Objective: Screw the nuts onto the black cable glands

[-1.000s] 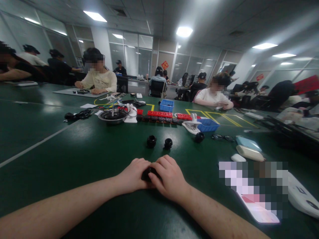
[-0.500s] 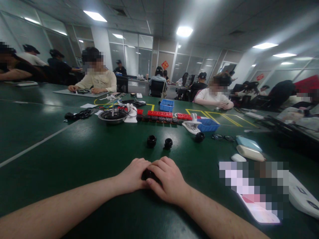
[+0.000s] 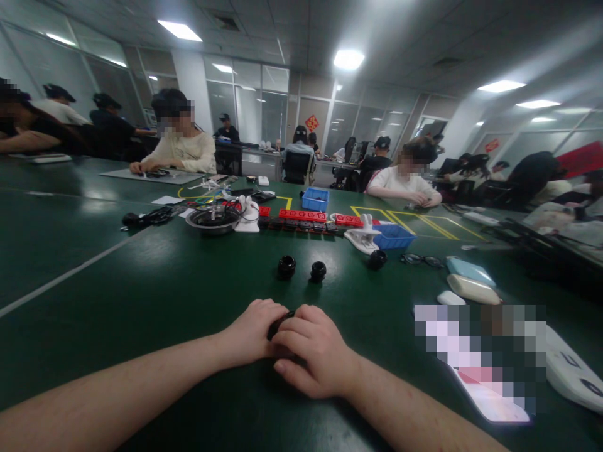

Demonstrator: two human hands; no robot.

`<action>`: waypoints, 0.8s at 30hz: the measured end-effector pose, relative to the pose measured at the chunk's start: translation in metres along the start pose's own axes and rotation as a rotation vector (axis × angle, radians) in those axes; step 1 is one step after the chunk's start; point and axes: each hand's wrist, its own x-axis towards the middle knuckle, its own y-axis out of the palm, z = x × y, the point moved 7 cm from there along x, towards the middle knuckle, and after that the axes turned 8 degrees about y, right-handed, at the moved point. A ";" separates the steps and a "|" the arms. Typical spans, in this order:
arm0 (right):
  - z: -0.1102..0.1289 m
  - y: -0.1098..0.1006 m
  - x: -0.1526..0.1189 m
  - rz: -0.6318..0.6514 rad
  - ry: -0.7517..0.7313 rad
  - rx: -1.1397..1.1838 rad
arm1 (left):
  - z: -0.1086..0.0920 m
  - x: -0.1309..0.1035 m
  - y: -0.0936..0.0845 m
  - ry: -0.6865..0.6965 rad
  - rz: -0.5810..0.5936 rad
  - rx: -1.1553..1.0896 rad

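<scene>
Between my two hands, low over the green table (image 3: 188, 301), is a black rounded part (image 3: 279, 325), mostly covered by fingers. My left hand (image 3: 257, 329) closes on it from the left. My right hand (image 3: 315, 348) curls over it from the right, its thumb lower and a little apart from the fingers. Farther forward stand two black ring-shaped parts with open tops, one on the left (image 3: 286, 267) and a smaller-looking one on the right (image 3: 318, 271). Another black round part (image 3: 377, 259) sits beside a white clip stand (image 3: 363, 236).
Ahead are a metal bowl (image 3: 213, 221), a row of red blocks (image 3: 303, 216), a blue bin (image 3: 315, 198) and a second blue bin (image 3: 394, 236). To the right lie glasses (image 3: 421, 260), a pale blue case (image 3: 471, 271) and a phone (image 3: 494, 395). Co-workers sit across the table.
My right hand has turned and shifted slightly on the black part, its thumb moving lower and its fingers drawing back. My left hand stays nearly in place. The left co-worker's hands moved.
</scene>
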 end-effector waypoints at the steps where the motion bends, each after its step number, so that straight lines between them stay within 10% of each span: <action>1: 0.001 0.001 0.000 0.008 -0.015 -0.008 | 0.000 0.000 0.000 -0.006 0.009 0.001; 24: -0.061 0.003 -0.005 -0.056 0.449 -0.113 | 0.000 -0.002 -0.003 -0.039 0.025 -0.065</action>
